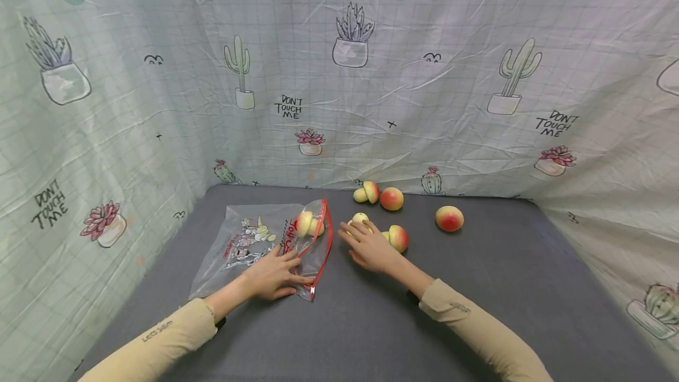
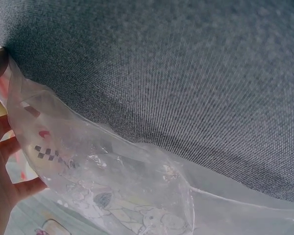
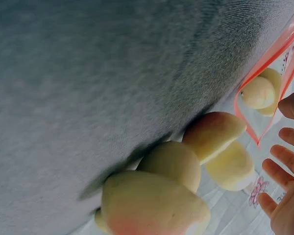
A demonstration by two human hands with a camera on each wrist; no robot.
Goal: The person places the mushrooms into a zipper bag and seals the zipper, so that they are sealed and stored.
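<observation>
- Table [image 1: 520, 287] is meeting the patterned curtain [image 1: 371, 117] along its back edge; clock readings are running from the right hand [image 1: 373, 249], with 12 toward the curtain.
- Grey surface is stretching widely toward 4 o'clock, while a narrower strip is separating that hand from the bag at 9 o'clock.
- Clear plastic bag [image 1: 219, 254] is lying flat, its red zip edge [image 1: 331, 230] facing 3 o'clock and its two lips standing apart.
- Inside, one mushroom-shaped piece [image 1: 305, 224] is resting near the mouth.
- Left hand [image 1: 273, 276] is resting on the bag beside the mouth's near corner, fingers spreading apart.
- Right hand is reaching over a second piece [image 1: 360, 217], fingers apart; contact I cannot tell.
- Outside the bag, further pieces are lying at 12 o'clock [image 1: 366, 192], at 1 [image 1: 392, 198], just beside the hand toward 3 [image 1: 399, 239], and well apart between 2 and 3 [image 1: 449, 219].
</observation>
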